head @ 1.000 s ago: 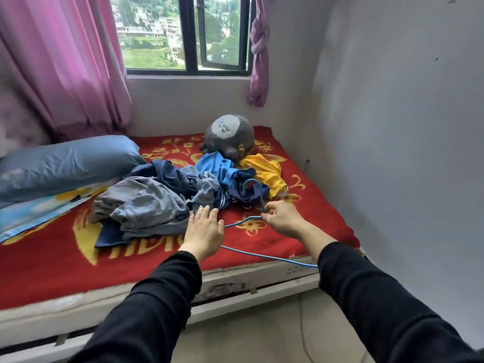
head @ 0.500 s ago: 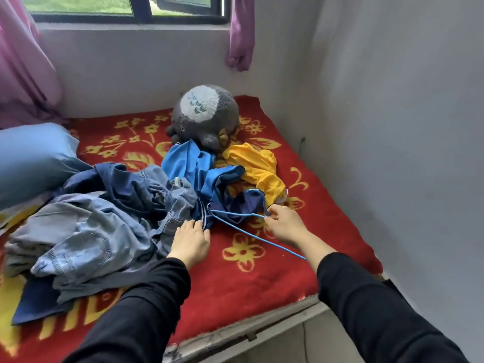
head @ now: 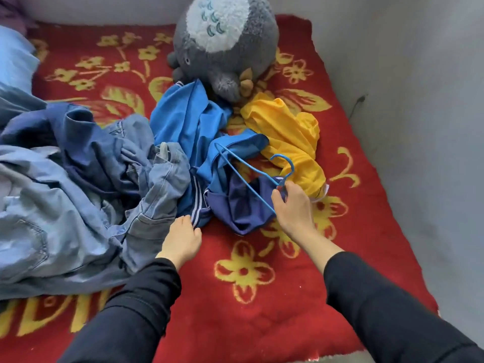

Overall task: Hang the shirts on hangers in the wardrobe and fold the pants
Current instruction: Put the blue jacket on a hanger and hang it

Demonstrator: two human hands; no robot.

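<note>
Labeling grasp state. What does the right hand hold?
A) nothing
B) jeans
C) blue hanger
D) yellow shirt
C: the right hand pinches the hanger just below its hook, over the navy garment.

plush toy (head: 225, 45) behind clothes pile (head: 110, 184), on blanket (head: 262, 297)

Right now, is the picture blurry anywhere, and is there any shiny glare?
Head view: soft, even daylight, no glare; the jeans at the left edge look smeared, while the blue hanger in the right hand looks fairly crisp; the wide lens bows the wall beside the bed; the black sleeves show little detail.
</note>
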